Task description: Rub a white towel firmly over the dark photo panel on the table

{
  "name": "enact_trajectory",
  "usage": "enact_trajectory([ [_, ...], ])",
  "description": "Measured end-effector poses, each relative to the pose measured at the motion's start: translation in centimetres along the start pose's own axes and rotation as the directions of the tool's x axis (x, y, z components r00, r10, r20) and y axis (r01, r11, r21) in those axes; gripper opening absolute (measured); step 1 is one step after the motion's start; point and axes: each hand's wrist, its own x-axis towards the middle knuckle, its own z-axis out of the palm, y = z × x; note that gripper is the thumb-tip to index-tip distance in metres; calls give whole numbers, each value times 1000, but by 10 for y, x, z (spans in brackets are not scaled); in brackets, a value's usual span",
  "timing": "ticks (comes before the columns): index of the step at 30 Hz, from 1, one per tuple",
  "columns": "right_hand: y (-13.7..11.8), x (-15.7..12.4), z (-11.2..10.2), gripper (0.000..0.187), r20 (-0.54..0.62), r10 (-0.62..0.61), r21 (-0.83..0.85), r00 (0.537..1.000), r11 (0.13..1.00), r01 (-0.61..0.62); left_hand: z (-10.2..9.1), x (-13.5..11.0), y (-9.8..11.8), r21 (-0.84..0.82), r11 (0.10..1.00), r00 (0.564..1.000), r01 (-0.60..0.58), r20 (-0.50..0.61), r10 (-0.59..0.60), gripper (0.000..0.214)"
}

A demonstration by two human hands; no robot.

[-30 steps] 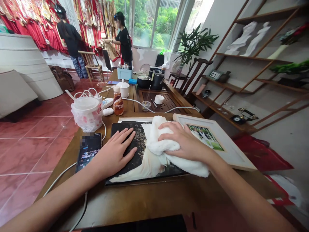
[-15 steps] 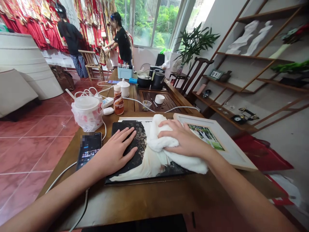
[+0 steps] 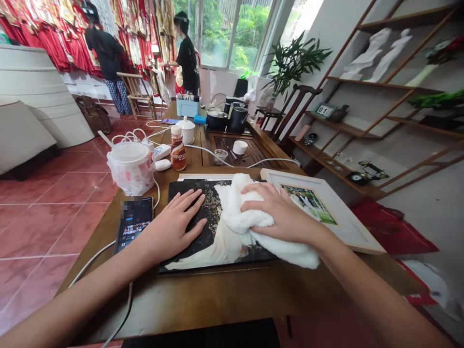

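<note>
Left hand (image 3: 172, 227) lies flat on the lower left of a black photo panel (image 3: 188, 203), fingers spread, palm down, holding nothing. Right hand (image 3: 284, 212) is well apart from it, pressed down on a bunched white towel (image 3: 235, 215), fingers curved over the fold. The towel lies across the panel's right half, one end hanging past the panel's lower edge.

Panel position: flat on a wooden table (image 3: 217, 295), centre of the frame. Its print shows a white gown on a dark, speckled ground.

Just right of the panel, a pale-framed photograph (image 3: 328, 208) lies flat, its inner corner near the towel. Left of the panel sits a lit phone (image 3: 134, 224), screen partly blurred. Farther up the table stand a bagged white cup (image 3: 128, 166) and a Nescafé bottle (image 3: 178, 152). Upper left of the frame, two co-workers in black tops (image 3: 105, 53) (image 3: 186, 58) stand by red garments (image 3: 54, 43).
</note>
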Motion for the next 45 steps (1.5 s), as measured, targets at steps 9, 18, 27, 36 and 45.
enact_trajectory([
  [9, -7, -15, 0, 20, 11, -47, 7, 999, 999, 47, 2, 0, 3, 9, 999, 999, 43, -33, -43, 57],
  [18, 1, 7, -9, 17, 58, -33, 33, 998, 999, 31, 1, 0, 0, 3, 1000, 1000, 7, -5, -7, 56],
  [27, -11, 6, -17, 20, 105, -42, -35, 994, 998, 46, 0, -1, 3, -1, 1000, 1000, 1, -3, -1, 56],
  [36, -17, 6, -17, 24, 116, -94, -39, 989, 994, 99, 5, -3, 9, 23, 999, 997, 48, -62, -46, 56],
  [45, -15, 15, -18, 25, 111, -1, -72, 994, 997, 9, 2, -2, 8, 39, 999, 999, 27, -44, -26, 55],
])
